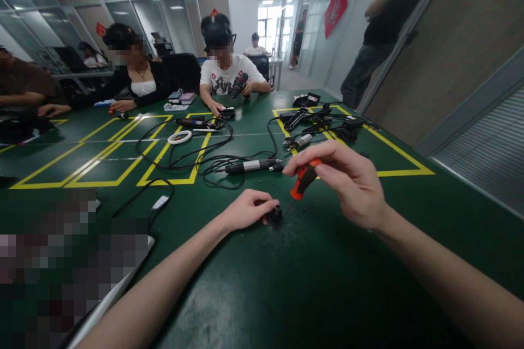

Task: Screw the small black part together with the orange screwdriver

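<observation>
My right hand (347, 182) grips the orange and black handle of a screwdriver (303, 181), its thin shaft slanting down to the left. The tip is beside a small round black part (275, 219) with a raised stub on top; whether the two touch, I cannot tell. On the left of that part, my left hand (250, 210) holds it against the green table (254, 289) between thumb and fingers. The fingertips are partly hidden behind the part.
Beyond my hands lie a pen-shaped electric tool (251, 166), looping black cables, a white ring (179, 137) and a motor-like part (301, 142). Black parts (315, 117) fill a yellow-taped area. Across the table a person holds a drill (239, 85). Blurred-out devices lie at left.
</observation>
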`<state>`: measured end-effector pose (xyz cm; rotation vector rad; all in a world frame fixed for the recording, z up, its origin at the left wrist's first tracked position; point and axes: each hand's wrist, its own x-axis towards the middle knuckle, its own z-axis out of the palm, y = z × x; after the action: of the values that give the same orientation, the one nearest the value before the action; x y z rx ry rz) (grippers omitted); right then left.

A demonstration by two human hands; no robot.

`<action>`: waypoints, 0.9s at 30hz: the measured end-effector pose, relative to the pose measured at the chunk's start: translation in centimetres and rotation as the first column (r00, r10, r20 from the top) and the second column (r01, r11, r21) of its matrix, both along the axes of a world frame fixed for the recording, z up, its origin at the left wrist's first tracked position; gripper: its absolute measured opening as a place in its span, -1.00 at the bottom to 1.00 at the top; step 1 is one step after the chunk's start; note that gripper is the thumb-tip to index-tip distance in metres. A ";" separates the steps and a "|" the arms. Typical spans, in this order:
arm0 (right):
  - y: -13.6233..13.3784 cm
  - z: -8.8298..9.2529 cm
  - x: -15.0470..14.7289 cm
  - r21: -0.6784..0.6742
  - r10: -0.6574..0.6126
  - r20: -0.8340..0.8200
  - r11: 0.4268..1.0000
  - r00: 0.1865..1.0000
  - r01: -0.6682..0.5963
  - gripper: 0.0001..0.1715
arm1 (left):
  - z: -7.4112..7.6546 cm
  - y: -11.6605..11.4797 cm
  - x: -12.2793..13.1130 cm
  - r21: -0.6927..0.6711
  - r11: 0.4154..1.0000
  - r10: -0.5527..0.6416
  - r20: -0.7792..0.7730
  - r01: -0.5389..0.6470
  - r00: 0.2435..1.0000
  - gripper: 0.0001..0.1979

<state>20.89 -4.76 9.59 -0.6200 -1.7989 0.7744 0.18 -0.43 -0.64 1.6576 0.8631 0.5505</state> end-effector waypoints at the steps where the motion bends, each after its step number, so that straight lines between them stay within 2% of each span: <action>1: 0.0 0.0 0.0 -0.003 -0.001 0.010 1.000 1.000 0.001 -0.66 | 0.0 0.0 0.0 -0.001 1.000 0.002 -0.004 -0.002 1.000 -0.53; 3: 0.2 0.0 -0.1 0.034 -0.003 0.037 0.999 0.999 0.002 -0.66 | 0.1 0.0 0.0 0.002 1.000 0.004 -0.005 -0.004 1.000 -0.53; 7: 0.4 -0.1 -0.1 0.192 -0.058 0.047 0.980 0.997 0.048 -0.86 | 0.1 0.0 0.1 0.007 1.000 0.001 0.001 -0.001 1.000 -0.55; 9: 0.3 0.0 0.0 0.218 -0.071 0.052 0.974 0.996 0.058 -0.85 | 0.0 0.0 0.1 0.010 1.000 -0.008 -0.001 0.008 1.000 -0.56; 15: -0.1 0.1 0.0 0.051 0.008 0.049 0.999 0.999 -0.011 -0.69 | 0.0 0.0 0.0 0.003 1.000 -0.001 -0.016 0.001 1.000 -0.52; 18: 0.1 0.0 -0.1 0.065 0.021 0.035 0.998 0.999 -0.023 -0.64 | 0.1 0.0 0.0 0.005 1.000 -0.007 -0.018 0.007 1.000 -0.50; 22: 0.3 -0.1 -0.1 0.162 -0.049 0.020 0.986 0.999 0.045 -0.73 | 0.1 0.0 0.0 0.010 1.000 -0.001 -0.011 0.001 1.000 -0.50; 24: 0.2 -0.1 -0.3 0.136 -0.030 0.012 0.990 0.999 0.028 -0.78 | 0.1 0.0 0.0 0.010 1.000 0.000 -0.007 0.000 1.000 -0.51; 27: -0.1 -0.4 -0.5 0.021 0.068 -0.046 0.997 0.997 -0.068 -0.74 | -0.2 0.0 0.1 0.008 1.000 -0.004 0.003 0.004 1.000 -0.53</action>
<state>20.34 -4.91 9.19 -0.5258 -1.7901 0.8097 0.23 -0.41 -0.83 1.6646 0.8565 0.5540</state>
